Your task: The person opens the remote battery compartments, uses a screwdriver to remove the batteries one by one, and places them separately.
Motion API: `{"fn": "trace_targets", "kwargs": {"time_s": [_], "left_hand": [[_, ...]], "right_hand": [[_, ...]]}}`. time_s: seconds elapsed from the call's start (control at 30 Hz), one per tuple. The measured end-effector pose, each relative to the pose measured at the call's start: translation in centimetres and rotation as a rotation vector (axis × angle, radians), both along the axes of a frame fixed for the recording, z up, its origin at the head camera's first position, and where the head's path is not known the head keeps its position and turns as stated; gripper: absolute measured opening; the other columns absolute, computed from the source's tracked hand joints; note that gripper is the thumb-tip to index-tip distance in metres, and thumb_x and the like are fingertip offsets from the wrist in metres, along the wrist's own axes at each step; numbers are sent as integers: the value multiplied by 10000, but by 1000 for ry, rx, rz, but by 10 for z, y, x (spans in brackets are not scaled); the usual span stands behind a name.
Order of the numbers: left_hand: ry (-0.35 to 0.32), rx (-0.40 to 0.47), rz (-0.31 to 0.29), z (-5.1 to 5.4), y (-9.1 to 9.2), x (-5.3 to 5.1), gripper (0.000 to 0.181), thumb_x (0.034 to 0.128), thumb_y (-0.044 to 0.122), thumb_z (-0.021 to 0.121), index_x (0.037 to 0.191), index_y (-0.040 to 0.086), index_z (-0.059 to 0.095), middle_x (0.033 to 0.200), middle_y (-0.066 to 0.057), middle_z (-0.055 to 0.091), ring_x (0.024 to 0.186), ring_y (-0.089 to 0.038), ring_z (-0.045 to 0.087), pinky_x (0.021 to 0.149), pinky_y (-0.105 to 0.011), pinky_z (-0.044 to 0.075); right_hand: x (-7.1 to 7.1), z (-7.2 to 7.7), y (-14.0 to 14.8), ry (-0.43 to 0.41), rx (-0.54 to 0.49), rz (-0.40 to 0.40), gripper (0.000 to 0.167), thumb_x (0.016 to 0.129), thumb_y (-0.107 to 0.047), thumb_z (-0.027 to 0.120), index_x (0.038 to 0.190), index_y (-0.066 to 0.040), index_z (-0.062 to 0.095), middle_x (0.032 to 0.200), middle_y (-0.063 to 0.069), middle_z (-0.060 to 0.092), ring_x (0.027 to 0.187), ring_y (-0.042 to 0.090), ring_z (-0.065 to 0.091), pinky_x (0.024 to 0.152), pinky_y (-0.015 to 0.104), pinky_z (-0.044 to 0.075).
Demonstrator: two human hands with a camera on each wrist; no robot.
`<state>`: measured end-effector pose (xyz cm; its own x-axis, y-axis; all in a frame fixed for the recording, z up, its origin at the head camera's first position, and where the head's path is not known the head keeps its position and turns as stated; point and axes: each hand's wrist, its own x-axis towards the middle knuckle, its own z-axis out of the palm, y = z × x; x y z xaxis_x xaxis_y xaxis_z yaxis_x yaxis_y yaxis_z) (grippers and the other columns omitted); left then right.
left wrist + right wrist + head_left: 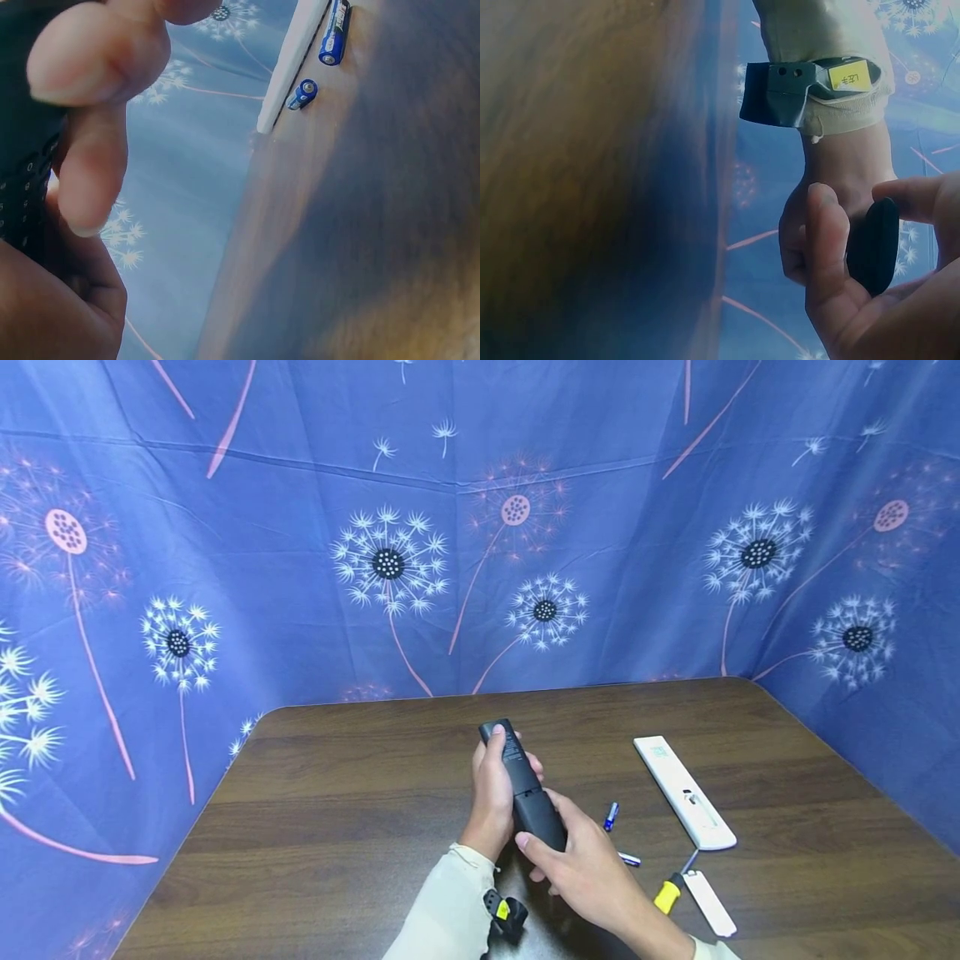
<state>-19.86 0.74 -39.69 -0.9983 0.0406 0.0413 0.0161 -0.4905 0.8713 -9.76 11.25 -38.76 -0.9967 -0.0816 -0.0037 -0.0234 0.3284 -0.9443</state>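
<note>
A black remote control [538, 818] is held above the table, back side up, with a seam across its lower half where the battery cover begins. My left hand [491, 793] grips its upper part, thumb lying along the back. Around the lower end, my right hand [588, 864] holds it between thumb and fingers. Small printed keys show on the remote's [15, 199] underside in the left wrist view. The right wrist view shows the rounded end of the remote [875, 251] between the right thumb and fingers.
Right of the hands lie two blue batteries, one farther back [611, 816] and one nearer [629, 859]. Beyond them are a white remote [678, 785] with an open compartment, a yellow-handled screwdriver [667, 895] and a white battery cover [711, 906]. A blue patterned cloth [300, 568] surrounds the table.
</note>
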Motion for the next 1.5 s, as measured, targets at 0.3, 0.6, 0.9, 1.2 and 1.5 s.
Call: {"fn": "trace_targets", "kwargs": {"time_s": [0.3,0.6,0.9,1.2,1.5], "left_hand": [[22,1,10,-4,0,-3,388,1065,371,371,1168,20,500,642,-56,621,564,-163,604,598,-319,532],[21,-7,11,-4,-5,-4,378,1064,382,384,1156,34,499,668,-67,625,582,-180,607,617,-323,535],[17,-10,28,-3,-9,-6,381,1068,399,380,1146,44,496,665,-67,628,573,-175,607,584,-298,517],[3,-17,38,-5,-11,-7,396,1073,406,368,1164,44,502,673,-67,638,590,-179,614,586,-295,515],[3,-14,51,-6,-13,-9,419,1074,436,356,1169,51,491,677,-63,634,590,-175,614,590,-299,520]], "right_hand": [[1,-1,4,-4,12,-12,681,943,-257,716,1492,-42,376,852,126,651,643,248,677,501,388,548],[6,2,8,-18,34,-53,699,918,-219,740,1490,-65,371,935,150,660,648,256,677,501,394,548],[13,-1,14,-34,32,-62,651,891,-211,768,1393,-19,401,1086,145,637,659,239,666,506,370,543],[17,1,27,19,228,14,606,868,-260,774,1330,5,486,989,69,630,734,158,619,622,274,501],[22,-3,33,42,368,26,555,841,-330,792,1291,-99,562,1000,-10,642,805,117,570,687,290,461]]}}
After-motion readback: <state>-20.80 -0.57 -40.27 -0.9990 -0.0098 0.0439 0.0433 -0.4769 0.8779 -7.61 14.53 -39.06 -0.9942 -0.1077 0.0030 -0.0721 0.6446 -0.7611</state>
